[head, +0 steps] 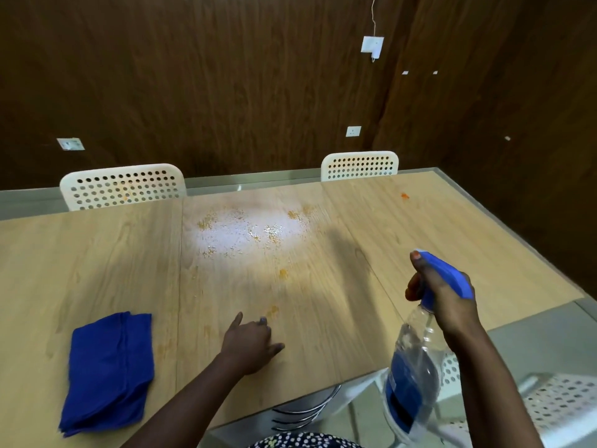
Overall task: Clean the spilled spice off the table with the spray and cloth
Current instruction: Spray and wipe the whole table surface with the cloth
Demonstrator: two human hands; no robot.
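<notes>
Orange spice lies scattered across the middle of the wooden table, under a wet sheen of spray droplets, with smaller specks trailing toward me. My right hand grips the neck of a clear spray bottle with a blue trigger head, held in the air above the table's near right edge, nozzle toward the spill. My left hand rests on the table near the front edge, fingers loosely spread and holding nothing. A folded blue cloth lies on the table to the left of that hand.
Two white perforated chairs stand at the far side of the table, one on the left and one on the right. Another white chair sits at my near right. A small orange spot marks the far right of the table. Dark wood wall behind.
</notes>
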